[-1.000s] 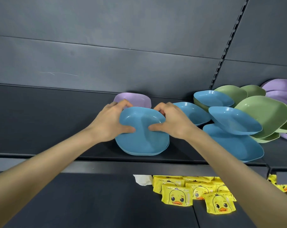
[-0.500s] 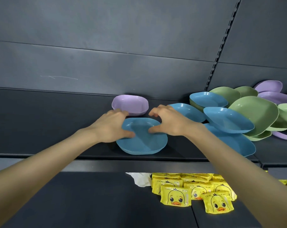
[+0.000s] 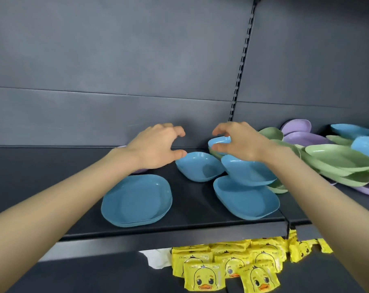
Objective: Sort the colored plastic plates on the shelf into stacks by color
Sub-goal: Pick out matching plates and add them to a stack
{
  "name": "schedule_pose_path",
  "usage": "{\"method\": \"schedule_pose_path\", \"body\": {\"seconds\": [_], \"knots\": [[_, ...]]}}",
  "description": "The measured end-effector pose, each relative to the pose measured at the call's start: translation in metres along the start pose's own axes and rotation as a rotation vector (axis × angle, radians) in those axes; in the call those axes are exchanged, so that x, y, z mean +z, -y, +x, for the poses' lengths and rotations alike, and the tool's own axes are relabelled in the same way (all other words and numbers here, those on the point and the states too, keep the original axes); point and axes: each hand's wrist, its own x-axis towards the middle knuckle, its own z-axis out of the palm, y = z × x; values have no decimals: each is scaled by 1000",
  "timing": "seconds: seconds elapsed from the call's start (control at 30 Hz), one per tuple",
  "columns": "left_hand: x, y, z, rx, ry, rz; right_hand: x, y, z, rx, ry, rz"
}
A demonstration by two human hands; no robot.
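We see a blue stack (image 3: 137, 200) lying flat near the front edge of the dark shelf (image 3: 31, 176), loose blue plates (image 3: 200, 168) beside it, green plates (image 3: 340, 157) and purple plates (image 3: 304, 138) heaped at right — all smooth plastic, rounded squares with shallow rims. Our left hand (image 3: 156, 146) and right hand (image 3: 240, 142) hover above, fingers curved, grip released — holding nothing.

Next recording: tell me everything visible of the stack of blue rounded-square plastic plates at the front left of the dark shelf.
The stack of blue rounded-square plastic plates lies flat, face up and empty, near the front edge of the dark shelf. Layered rims show several nested plates, neatly aligned; the count is unclear. Smooth, slightly glossy plastic, shallow well, raised rim. Only the shelf touches it: the left hand hovers behind and above, and other blue plates lie apart to its right.
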Motion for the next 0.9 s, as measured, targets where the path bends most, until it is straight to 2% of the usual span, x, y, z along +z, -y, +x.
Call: {"method": "schedule_pose_path", "body": {"seconds": [0.17,0.37,0.53,0.9], "knots": [[27,-30,26,-45,8,-11,-2,-53,-2,10,33,2],[58,-51,50,-140,43,-41,9,-107,5,-74,139,34],[68,-46,62,-252,152,-25,20,-130,20,-111,253,7],[94,-17,97,-301,433,8,41,-138,47,-86,238,-40]]}}
